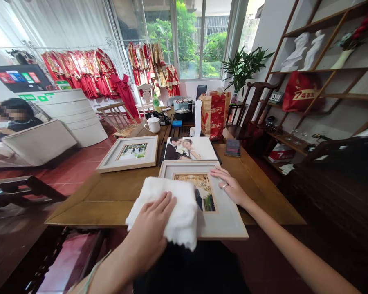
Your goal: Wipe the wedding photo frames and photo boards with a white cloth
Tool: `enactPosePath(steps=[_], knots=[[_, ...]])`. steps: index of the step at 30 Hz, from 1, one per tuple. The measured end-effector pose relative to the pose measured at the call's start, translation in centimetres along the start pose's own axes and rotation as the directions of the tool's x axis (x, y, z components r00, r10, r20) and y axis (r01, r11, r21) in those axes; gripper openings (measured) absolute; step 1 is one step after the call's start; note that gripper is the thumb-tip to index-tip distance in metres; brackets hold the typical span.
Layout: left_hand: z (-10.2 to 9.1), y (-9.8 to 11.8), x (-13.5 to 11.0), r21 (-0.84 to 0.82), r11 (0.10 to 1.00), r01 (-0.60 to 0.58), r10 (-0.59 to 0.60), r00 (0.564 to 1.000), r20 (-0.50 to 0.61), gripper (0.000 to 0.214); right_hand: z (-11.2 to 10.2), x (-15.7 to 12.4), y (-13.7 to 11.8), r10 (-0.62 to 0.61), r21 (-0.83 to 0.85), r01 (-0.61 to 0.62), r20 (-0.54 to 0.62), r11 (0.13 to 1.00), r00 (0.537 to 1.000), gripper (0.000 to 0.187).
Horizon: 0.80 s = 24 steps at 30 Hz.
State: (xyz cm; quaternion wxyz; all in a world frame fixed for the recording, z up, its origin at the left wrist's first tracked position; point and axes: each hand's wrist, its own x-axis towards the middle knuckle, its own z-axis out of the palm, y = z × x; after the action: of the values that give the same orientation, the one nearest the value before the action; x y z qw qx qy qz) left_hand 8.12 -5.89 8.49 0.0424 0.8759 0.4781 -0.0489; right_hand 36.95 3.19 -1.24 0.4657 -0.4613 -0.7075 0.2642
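Near the table's front edge lies a light-framed picture (230, 226) with a wide pale mat, its lower edge jutting past the tabletop. My left hand (155, 224) presses a folded white cloth (180, 212) onto the frame's left half, fingers close together over the fabric. The cloth covers part of the photo in the middle and hangs over the near edge. On the upper right of the frame rests my right hand (228, 183), fingers stretched out flat over the mat and rim, a ring on one finger. It holds nothing.
Beyond lie a second framed picture (110, 157) and a large couple's photo print (205, 149). A white lidded cup (153, 124), a paper bag (216, 114) and a small dark stand (232, 148) are on the wooden table (101, 196). People sit at far left.
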Motion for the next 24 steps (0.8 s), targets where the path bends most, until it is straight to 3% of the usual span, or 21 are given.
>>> enactPosePath(steps=[3,6,12,18,21,24], knots=[[1.1,0.6,-3.0,-0.027,0.998,-0.051,0.052,0.999,0.017,0.101,0.0,0.0,-0.1,0.006,-0.003,-0.006,-0.003,1.0,1.0,0.051],[1.6,0.4,-3.2,-0.061,0.996,-0.068,0.065,0.997,-0.047,0.103,0.0,-0.1,-0.2,0.009,-0.011,-0.009,-0.003,1.0,1.0,0.051],[0.5,-1.7,2.6,-0.088,0.996,-0.028,0.02,0.995,-0.1,0.093,-0.2,-0.1,-0.2,-0.019,-0.02,0.02,0.025,1.0,1.0,0.051],[0.2,-4.0,9.0,-0.049,0.998,-0.031,0.018,0.968,-0.25,0.086,-0.1,-0.1,0.2,-0.008,-0.022,0.008,0.02,1.0,1.0,0.052],[0.5,-4.3,10.2,-0.008,1.0,-0.016,0.014,0.97,-0.243,0.086,-0.1,0.0,0.4,-0.011,-0.019,0.012,0.019,1.0,1.0,0.052],[0.6,-3.7,8.9,-0.019,1.0,0.004,-0.007,0.988,-0.157,0.087,0.0,0.0,0.5,-0.004,-0.02,0.004,0.012,1.0,1.0,0.052]])
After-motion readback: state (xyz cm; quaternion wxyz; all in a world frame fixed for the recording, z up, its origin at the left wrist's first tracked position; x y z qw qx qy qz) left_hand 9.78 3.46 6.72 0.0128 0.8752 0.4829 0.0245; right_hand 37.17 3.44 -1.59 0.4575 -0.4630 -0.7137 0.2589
